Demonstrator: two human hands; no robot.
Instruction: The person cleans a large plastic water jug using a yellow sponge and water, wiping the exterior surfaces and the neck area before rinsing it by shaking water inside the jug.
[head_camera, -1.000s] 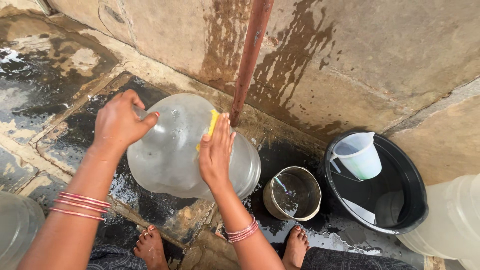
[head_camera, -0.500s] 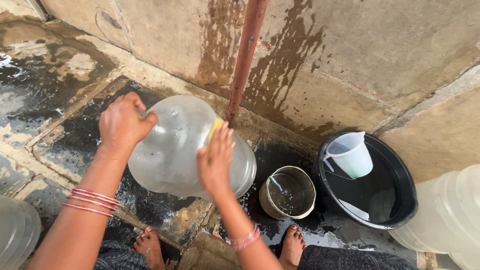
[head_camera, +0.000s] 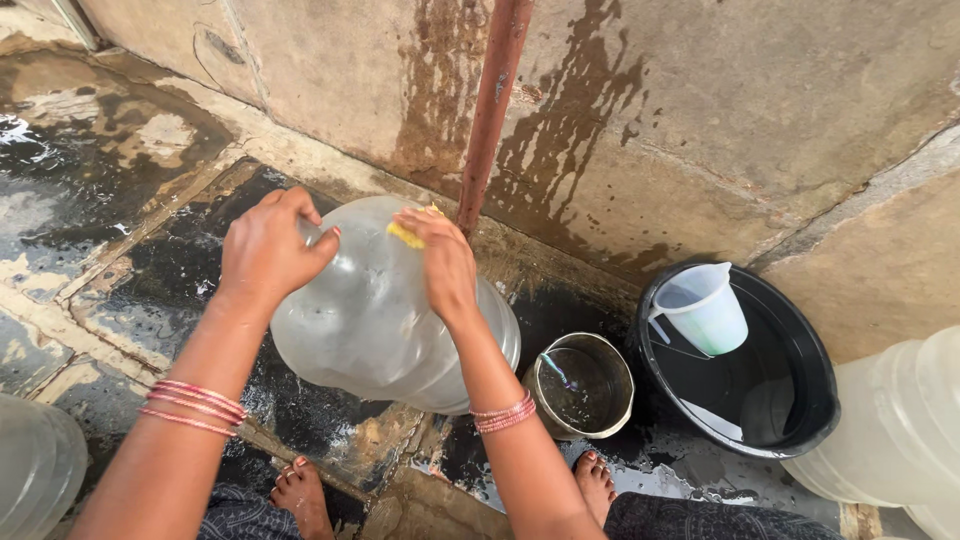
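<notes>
On the wet floor by the far wall | left hand (head_camera: 268, 243) grips clear water jug (head_camera: 385, 320) | right hand (head_camera: 445, 262) presses yellow sponge (head_camera: 408, 232) against it

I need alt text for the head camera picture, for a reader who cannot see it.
Seen from above, a person's left hand grips a large clear water jug lying on wet stone floor, while the right hand presses a yellow sponge on it. To the right stand a small metal pot and a black basin holding a plastic mug.

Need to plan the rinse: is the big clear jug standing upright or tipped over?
Tipped. The clear jug leans with its neck end under the left hand, while the right hand presses a yellow sponge on it.
</notes>
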